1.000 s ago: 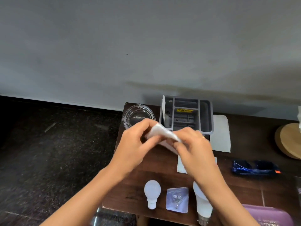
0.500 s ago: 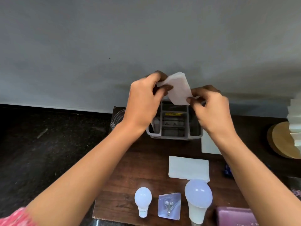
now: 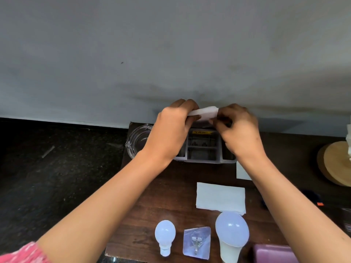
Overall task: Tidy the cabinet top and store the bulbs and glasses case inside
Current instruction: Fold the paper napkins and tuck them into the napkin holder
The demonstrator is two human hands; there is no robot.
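Note:
Both hands hold one small white folded paper [image 3: 204,112] above the back of a grey divided organiser box [image 3: 202,149]. My left hand [image 3: 171,130] pinches its left end and my right hand [image 3: 239,128] pinches its right end. On the dark wooden cabinet top [image 3: 167,196] near the front edge lie a small white bulb [image 3: 164,236] and a large white bulb [image 3: 231,234]. A purple glasses case [image 3: 273,253] shows at the bottom right, partly cut off by my right arm.
A glass ashtray [image 3: 138,141] sits left of the organiser. A white folded tissue [image 3: 221,198] lies mid-top, another white sheet [image 3: 242,172] right of the box. A packaged clear hook [image 3: 197,242] lies between the bulbs. A round wooden base [image 3: 336,162] stands at right. A dark blue item [image 3: 313,198] lies by my right arm.
The hands lifted the white paper from above the cabinet top up to the organiser's back, then lowered it slightly and folded it flatter between them.

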